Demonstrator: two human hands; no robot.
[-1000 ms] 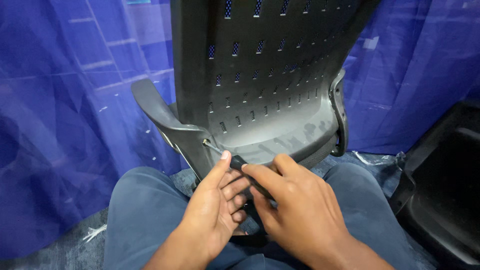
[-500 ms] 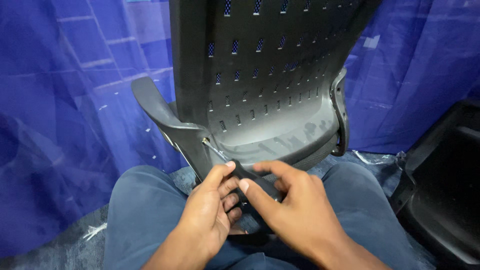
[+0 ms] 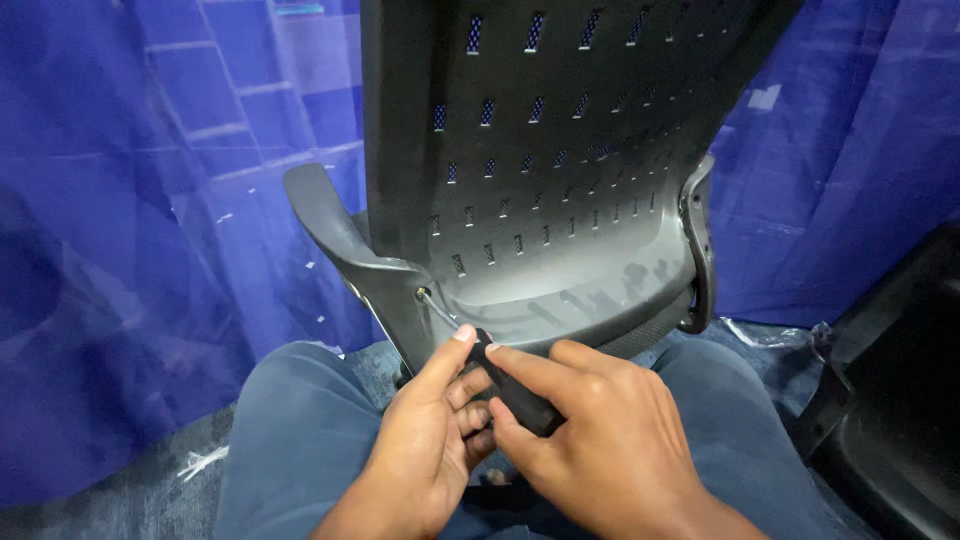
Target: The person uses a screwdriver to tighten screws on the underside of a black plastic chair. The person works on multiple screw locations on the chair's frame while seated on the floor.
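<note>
**Both hands on a screwdriver at the chair back**

Left hand [image 3: 432,440] and right hand [image 3: 600,450] meet low in the middle of our view, just above our lap, and together they hold a screwdriver [image 3: 500,385]. We curl the left fingers around the near part of its black handle, with the thumb stretched along the top toward the shaft, so that hand is closed on the tool. We lay the right hand over the handle from the right, its forefinger and thumb pinching the black grip; this hand too is closed on it.

The thin metal shaft runs up and to the left from the handle. Its tip sits at a small screw [image 3: 423,294] in the lower left corner of the chair back [image 3: 560,190], where the left armrest bracket [image 3: 335,225] joins the shell. We cannot tell whether the tip is seated in the screw head.

The chair back is dark grey plastic with rows of small slots. It stands upright just beyond our knees and fills the far middle of the scene. Our legs, in blue-grey trousers [image 3: 300,430], spread to either side of its lower edge.

Blue plastic sheeting [image 3: 130,200] hangs behind and to both sides. At the near right lies another black chair part [image 3: 900,400], well apart from our hands.
</note>
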